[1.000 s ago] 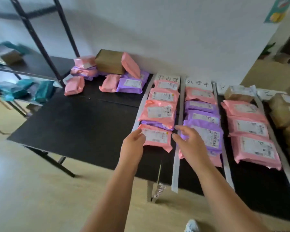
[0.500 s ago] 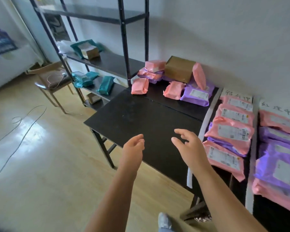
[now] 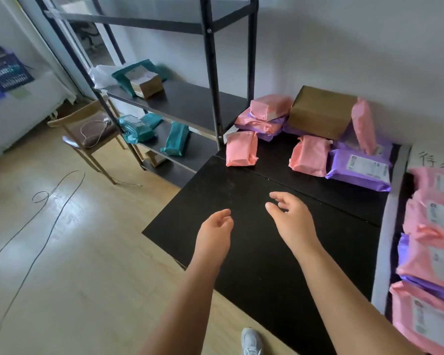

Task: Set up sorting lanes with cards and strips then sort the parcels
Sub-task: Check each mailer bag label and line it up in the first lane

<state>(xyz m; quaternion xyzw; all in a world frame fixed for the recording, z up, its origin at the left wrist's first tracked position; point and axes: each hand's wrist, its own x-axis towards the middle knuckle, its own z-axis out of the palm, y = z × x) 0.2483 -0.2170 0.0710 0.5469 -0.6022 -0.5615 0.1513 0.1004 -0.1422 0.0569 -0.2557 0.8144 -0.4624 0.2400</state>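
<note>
Pink plastic wraps five parcels [image 3: 241,149] heaped with purple ones [image 3: 359,167] and one brown box [image 3: 321,111] at the table's [image 3: 254,265] back, while left hand [image 3: 214,231] and right hand [image 3: 290,216] hover nearer, empty, fingers loosely curled.

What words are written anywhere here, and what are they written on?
"待", then a second character cut off by the picture edge: handwritten on the white card at the far end of the lane.
Label on the purple parcel: print too small to read.
Labels on the pink parcels in the lane: blurred.
Label on the box on the shelf: blurred.
</note>
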